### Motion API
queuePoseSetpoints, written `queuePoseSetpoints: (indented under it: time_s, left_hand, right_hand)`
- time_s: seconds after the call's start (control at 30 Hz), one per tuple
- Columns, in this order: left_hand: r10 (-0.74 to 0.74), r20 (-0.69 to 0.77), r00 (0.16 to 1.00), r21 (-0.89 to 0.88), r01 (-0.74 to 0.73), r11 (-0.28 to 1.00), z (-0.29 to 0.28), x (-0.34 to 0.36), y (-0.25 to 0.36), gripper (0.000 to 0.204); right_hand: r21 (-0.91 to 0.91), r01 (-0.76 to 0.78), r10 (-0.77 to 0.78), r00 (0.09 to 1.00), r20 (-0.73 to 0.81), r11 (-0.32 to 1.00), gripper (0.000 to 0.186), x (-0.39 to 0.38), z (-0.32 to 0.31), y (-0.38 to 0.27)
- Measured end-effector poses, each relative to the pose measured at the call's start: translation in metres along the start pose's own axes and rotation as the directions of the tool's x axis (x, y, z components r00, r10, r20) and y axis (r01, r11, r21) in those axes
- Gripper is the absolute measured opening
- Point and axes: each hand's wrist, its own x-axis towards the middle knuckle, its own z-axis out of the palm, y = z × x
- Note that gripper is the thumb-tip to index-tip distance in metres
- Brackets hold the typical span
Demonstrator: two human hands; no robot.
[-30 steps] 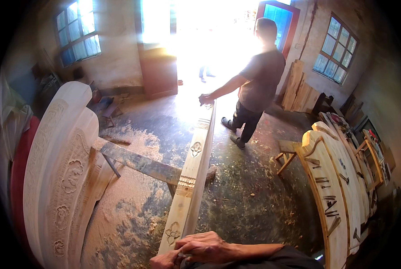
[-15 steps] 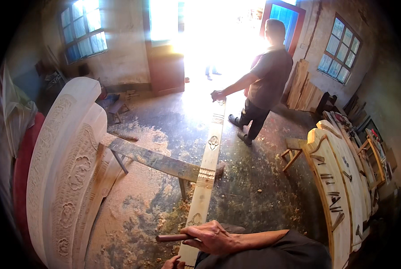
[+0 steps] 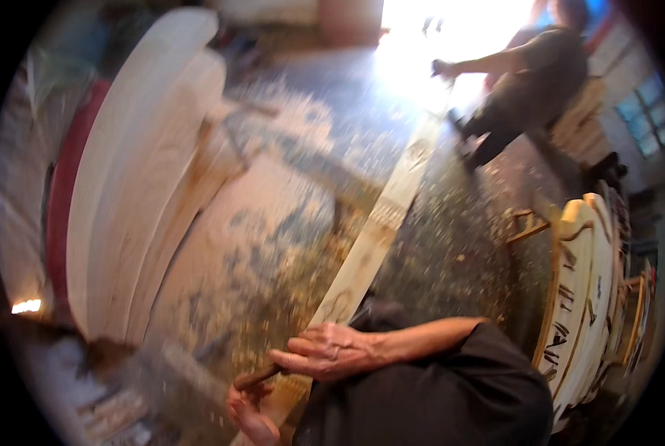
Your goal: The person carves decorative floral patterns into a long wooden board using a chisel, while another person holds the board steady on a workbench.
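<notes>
Wood: I am carrying a long carved plank (image 3: 381,223), pale and unfinished, its near end at my waist and its far end reaching toward the bright doorway.
Right hand: my right hand (image 3: 325,349) is lying across the plank's near end, fingers (image 3: 295,362) curled over its top face and closed on the plank.
Left hand: my left hand (image 3: 249,409) is sitting low beside the plank's lower edge; a thin brown stick (image 3: 258,377) is showing just above it. The blur is too heavy for me to tell whether I am gripping the stick, the plank or nothing.
Other end: another person (image 3: 529,82) is standing by the doorway with a hand (image 3: 442,68) at the plank's far end, seemingly holding it up.
Surroundings: curved carved panels (image 3: 135,193) are leaning on my left, another stack of carved pieces (image 3: 585,282) is standing on my right, and the floor (image 3: 273,223) is lying thick with sawdust and shavings.
Risk: I am judging that the plank could swing into either stack if the two of us turn unevenly, chipping the carving.
Risk: my top-only grip could slip if the far end drops, and the loose shavings could slide underfoot.
</notes>
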Motion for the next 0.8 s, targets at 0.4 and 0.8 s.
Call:
queuePoseSetpoints:
  time_s: [0.4,0.8]
  left_hand:
    - [-0.184,0.086,0.979,-0.214,0.199,0.956,-0.043,-0.033,0.055,0.113]
    - [-0.267,0.377,0.887,0.082,0.255,0.963,-0.006,-0.009,0.081,0.134]
  right_hand:
    - [0.256,0.289,-0.314,0.947,0.063,0.923,0.050,0.011,0.066,-0.010]
    - [0.228,0.302,-0.310,0.951,0.002,0.926,0.032,0.005,0.074,0.001]
